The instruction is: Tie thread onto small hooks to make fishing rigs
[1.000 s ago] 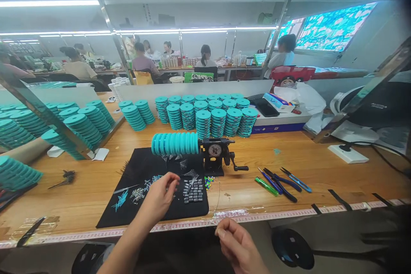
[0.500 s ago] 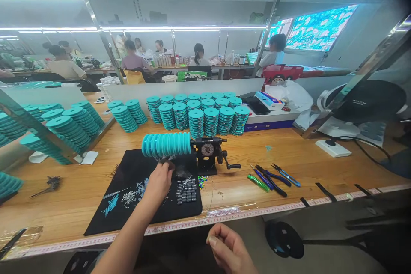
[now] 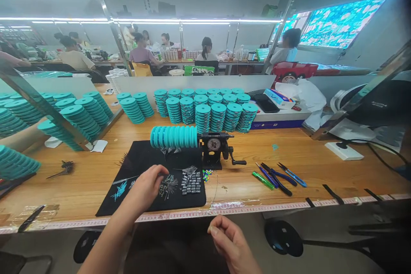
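Note:
My left hand (image 3: 148,185) hovers over a black mat (image 3: 111,203), its fingers bent and apart, with nothing visible in them. Just right of it lie a bunch of thin wire-like pins (image 3: 168,186) and rows of small grey cylinders (image 3: 192,183). My right hand (image 3: 227,239) is in front of the table edge, thumb and forefinger pinched. A thin line (image 3: 216,188) runs over the edge toward that pinch and seems held there. Behind the mat, a black hand-cranked winder (image 3: 213,147) carries a row of turquoise spools (image 3: 173,137).
Stacked turquoise spools (image 3: 203,117) stand at the back and left. Coloured beads (image 3: 207,175) and light blue sticks (image 3: 120,191) lie near the winder and on the mat. Pliers (image 3: 279,180) and a green tube (image 3: 263,180) lie right. A measuring tape (image 3: 231,208) follows the edge.
My left hand has moved from near the spools on the winder back toward me and left, uncovering the bunch of pins. My right hand stays pinched in nearly the same place. The view has shifted slightly.

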The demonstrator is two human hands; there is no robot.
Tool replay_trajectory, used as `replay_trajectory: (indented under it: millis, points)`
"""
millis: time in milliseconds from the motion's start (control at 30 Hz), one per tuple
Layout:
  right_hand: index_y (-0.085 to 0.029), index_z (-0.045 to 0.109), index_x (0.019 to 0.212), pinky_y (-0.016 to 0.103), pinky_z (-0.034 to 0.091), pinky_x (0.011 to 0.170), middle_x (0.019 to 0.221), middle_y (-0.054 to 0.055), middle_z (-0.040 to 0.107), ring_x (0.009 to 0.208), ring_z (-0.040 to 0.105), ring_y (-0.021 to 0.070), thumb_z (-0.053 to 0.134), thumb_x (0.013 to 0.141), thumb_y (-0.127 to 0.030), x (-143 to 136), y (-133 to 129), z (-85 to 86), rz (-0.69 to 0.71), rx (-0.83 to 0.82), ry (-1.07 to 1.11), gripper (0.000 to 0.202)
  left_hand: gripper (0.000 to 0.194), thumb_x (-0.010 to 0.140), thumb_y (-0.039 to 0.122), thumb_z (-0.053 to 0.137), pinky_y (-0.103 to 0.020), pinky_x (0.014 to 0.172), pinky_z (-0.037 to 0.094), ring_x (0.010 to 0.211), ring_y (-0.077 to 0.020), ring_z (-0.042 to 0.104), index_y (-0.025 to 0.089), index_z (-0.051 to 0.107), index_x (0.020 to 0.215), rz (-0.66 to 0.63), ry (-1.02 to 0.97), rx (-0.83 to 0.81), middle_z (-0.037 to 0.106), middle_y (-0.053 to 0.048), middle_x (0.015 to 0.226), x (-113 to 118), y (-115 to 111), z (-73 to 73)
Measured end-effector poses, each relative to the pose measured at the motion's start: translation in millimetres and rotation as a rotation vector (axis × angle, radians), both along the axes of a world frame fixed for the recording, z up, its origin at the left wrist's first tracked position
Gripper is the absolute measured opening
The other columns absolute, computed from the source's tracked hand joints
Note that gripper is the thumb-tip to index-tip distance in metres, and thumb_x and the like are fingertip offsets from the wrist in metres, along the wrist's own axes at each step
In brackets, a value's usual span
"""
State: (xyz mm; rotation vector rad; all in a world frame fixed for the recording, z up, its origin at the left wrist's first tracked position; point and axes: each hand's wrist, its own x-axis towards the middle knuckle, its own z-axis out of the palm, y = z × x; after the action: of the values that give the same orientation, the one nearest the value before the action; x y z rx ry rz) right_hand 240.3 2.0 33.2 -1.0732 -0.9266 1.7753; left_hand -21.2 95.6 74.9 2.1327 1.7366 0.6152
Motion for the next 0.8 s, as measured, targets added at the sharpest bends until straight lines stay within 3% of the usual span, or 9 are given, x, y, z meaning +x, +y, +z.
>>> replay_trajectory:
  millis: [133,300,400,500,600,667,800]
  points:
    - [-0.017,0.056,0.075,0.025,0.011,0.049,0.054,-0.009,0.028,0.051,0.017,0.0082,0.073,0.075,-0.058,-1,-1,-1.3,0.014,-0.042,0.023,0.045,0.031,0.081,0.001,0.048,-0.034,0.082,0.048,0.093,-0.0218,0.061,0.022,0.063,0.097,-0.16,0.12,-0.032,0.06,-0.006,0.102,6,-10,-9.0]
    - [-0.017,0.055,0.073,0.024,0.011,0.046,0.053,-0.009,0.03,0.049,0.018,0.0073,0.075,0.069,-0.065,-5,3,-3.6,0.065,-0.038,0.015,0.051,0.024,0.084,0.002,0.047,-0.039,0.078,0.048,0.084,-0.0254,0.057,0.018,0.065,0.084,-0.206,0.233,0.005,0.061,-0.009,0.092,18,-5,-21.1]
    - [-0.017,0.056,0.074,0.024,0.012,0.047,0.055,-0.009,0.03,0.05,0.019,0.0075,0.075,0.07,-0.063,-3,3,-1.6,0.05,-0.037,0.009,0.05,0.025,0.09,0.005,0.042,-0.041,0.081,0.047,0.087,-0.0255,0.055,0.018,0.063,0.085,-0.197,0.25,0.06,0.06,-0.01,0.097,15,-6,-7.9]
    - [-0.017,0.056,0.075,0.025,0.012,0.05,0.057,-0.008,0.029,0.052,0.018,0.0082,0.074,0.075,-0.058,-2,2,2.5,0.017,-0.036,0.015,0.045,0.023,0.095,0.01,0.037,-0.043,0.09,0.044,0.107,-0.0283,0.052,0.018,0.059,0.09,-0.157,0.198,0.133,0.054,-0.014,0.119,11,-13,13.0]
    - [-0.017,0.056,0.076,0.025,0.012,0.05,0.058,-0.008,0.029,0.053,0.017,0.0087,0.073,0.077,-0.055,-4,2,5.5,0.007,-0.034,0.021,0.042,0.019,0.097,0.017,0.037,-0.042,0.091,0.045,0.118,-0.0279,0.052,0.021,0.053,0.091,-0.128,-0.033,0.083,0.049,-0.012,0.136,15,-29,28.7]
    - [-0.017,0.055,0.076,0.025,0.012,0.051,0.059,-0.008,0.031,0.054,0.017,0.0088,0.073,0.078,-0.054,-5,3,6.6,-0.005,-0.032,0.027,0.041,0.015,0.098,0.023,0.037,-0.036,0.079,0.05,0.11,-0.0256,0.059,0.023,0.05,0.09,-0.115,-0.291,-0.08,0.053,-0.011,0.134,26,-44,31.6]
    - [-0.018,0.054,0.078,0.024,0.016,0.052,0.064,-0.006,0.035,0.056,0.021,0.0093,0.07,0.081,-0.053,-5,4,9.7,-0.01,-0.007,0.008,0.039,0.022,0.096,0.043,0.043,-0.026,0.051,0.05,0.078,-0.0197,0.068,0.023,0.046,0.089,-0.076,-0.912,-0.482,0.061,-0.013,0.118,59,-81,14.1]
